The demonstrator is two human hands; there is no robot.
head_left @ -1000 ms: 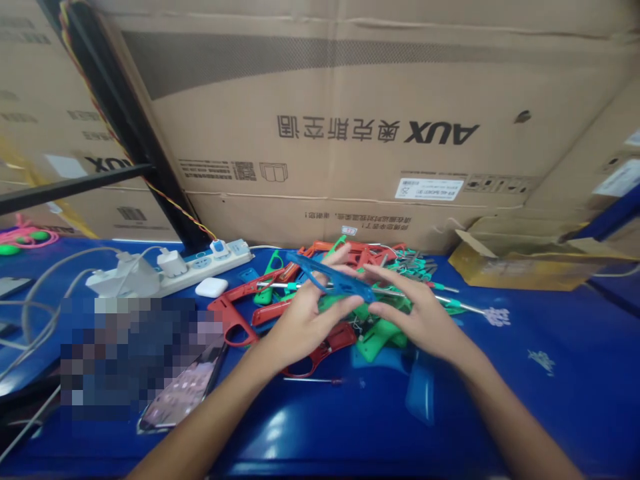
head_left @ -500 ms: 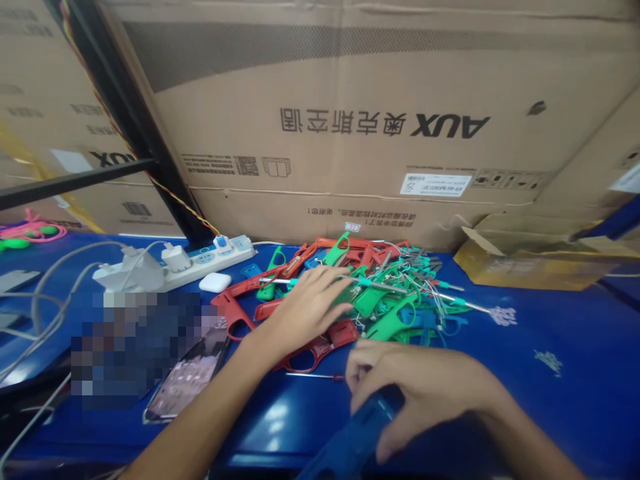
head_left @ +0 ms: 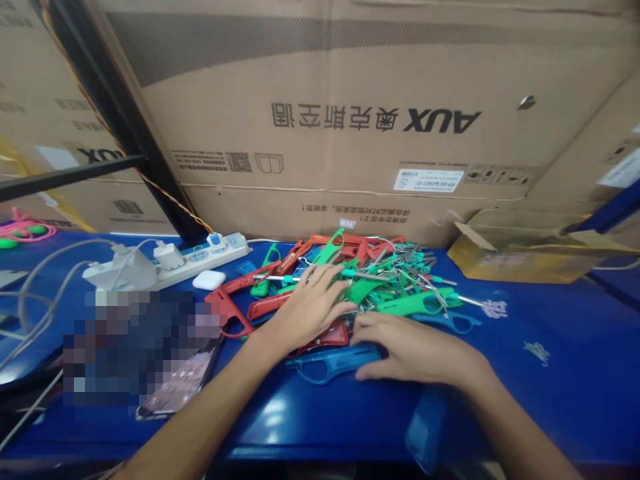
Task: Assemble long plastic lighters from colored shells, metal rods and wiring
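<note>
My left hand [head_left: 314, 303] rests over a pile of red, green and blue plastic gun-shaped lighter shells, its fingers stretched out and apart. Under its fingers lie a green lighter shell [head_left: 330, 248] and a red lighter shell [head_left: 231, 305] beside the wrist. My right hand [head_left: 400, 347] is at the front of the pile, thumb and curled fingers around the end of a blue lighter shell [head_left: 335, 363]; part of the grip is hidden. Another blue plastic piece [head_left: 425, 430] shows below the right forearm. Metal rods and thin wires [head_left: 400, 267] are tangled in the pile.
At the left stand a power strip [head_left: 200, 257] with chargers, a white earbud case [head_left: 209, 280] and a phone [head_left: 170, 387]. An opened yellow-taped carton [head_left: 525, 257] sits at the right. Large AUX cartons [head_left: 325, 80] wall off the back of the blue table [head_left: 280, 420].
My right hand has moved forward and up to the pile's front. A blue lighter shell now lies there, and another blue piece shows below the forearm. My left hand has barely moved.
</note>
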